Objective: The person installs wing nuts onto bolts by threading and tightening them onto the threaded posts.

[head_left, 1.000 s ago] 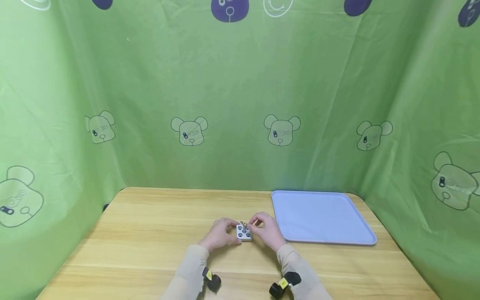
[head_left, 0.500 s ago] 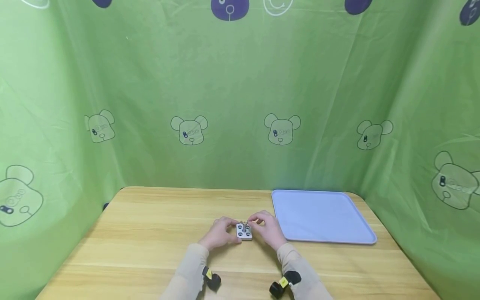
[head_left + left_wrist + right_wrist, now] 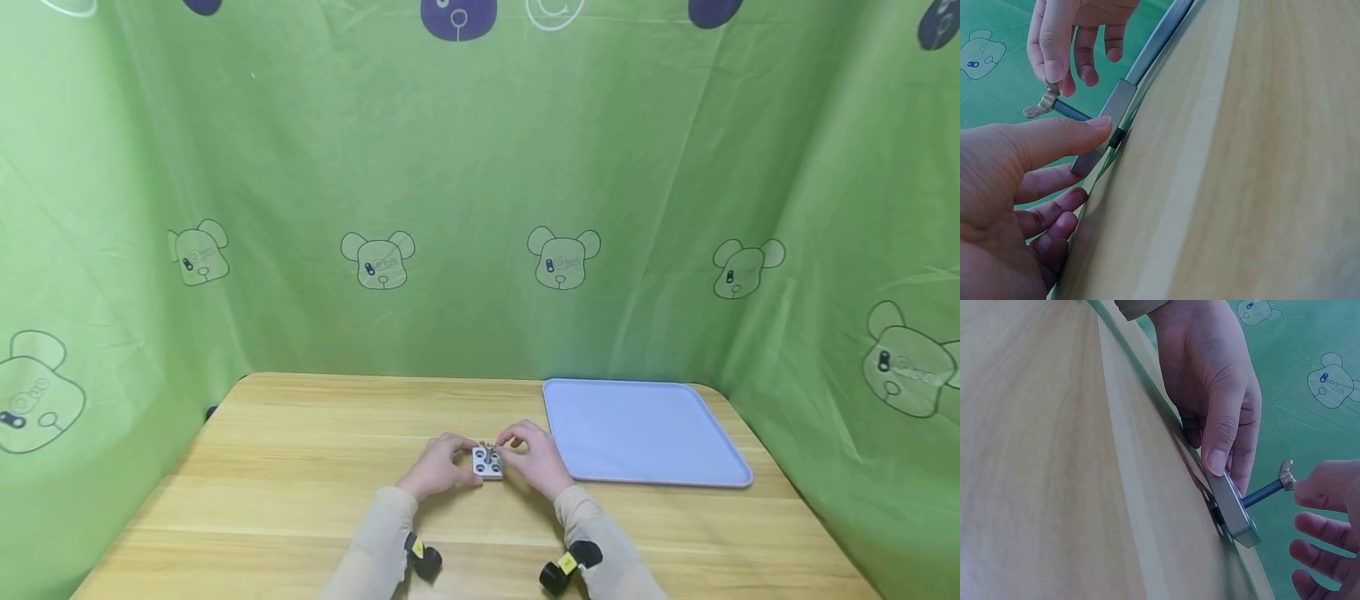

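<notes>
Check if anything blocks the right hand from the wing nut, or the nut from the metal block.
Nothing visible does. The right hand pinches the wing nut; between it and the metal block only bare threaded bolt shows. The left hand grips the block's edge, off to the bolt's side.

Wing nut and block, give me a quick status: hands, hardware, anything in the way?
Left hand gripping metal block. Right hand pinching wing nut. Nut near threaded bolt's outer end. No obstruction visible; tray off right.
</notes>
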Demonstrator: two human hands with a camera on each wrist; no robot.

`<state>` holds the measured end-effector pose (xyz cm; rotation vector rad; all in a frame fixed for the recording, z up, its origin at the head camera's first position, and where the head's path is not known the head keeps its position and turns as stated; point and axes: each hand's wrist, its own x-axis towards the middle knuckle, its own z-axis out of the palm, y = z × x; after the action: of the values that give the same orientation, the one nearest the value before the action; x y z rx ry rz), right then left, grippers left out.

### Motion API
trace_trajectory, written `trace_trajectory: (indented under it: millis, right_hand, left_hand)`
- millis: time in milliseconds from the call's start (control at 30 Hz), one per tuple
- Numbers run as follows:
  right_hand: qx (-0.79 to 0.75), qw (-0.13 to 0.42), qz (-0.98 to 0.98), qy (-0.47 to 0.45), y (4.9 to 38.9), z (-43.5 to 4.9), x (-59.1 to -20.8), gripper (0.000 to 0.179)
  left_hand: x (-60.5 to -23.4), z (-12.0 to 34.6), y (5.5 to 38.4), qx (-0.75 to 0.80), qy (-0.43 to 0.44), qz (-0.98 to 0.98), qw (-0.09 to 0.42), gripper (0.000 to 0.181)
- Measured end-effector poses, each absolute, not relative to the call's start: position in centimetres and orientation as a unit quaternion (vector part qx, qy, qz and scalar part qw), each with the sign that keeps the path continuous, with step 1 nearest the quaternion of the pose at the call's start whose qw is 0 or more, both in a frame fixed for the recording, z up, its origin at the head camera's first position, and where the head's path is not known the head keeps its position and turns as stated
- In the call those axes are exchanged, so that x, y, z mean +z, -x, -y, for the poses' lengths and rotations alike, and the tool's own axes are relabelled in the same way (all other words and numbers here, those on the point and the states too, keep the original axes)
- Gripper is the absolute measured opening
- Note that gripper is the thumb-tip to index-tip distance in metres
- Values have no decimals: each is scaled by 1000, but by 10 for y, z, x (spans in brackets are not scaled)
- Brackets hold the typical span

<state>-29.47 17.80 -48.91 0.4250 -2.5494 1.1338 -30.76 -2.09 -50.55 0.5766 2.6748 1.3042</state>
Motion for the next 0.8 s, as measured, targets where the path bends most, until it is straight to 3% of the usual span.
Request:
trace_trajectory:
  millis: [367,800]
  right_hand:
    - [427,111,886,-141,295,-177,-487,13]
    - [410,129,889,-156,293,-177,-488,12]
  left_hand:
    - [-505,21,307,438,-189,-877,58,58]
    - [-505,21,307,433,-188,-880,58,59]
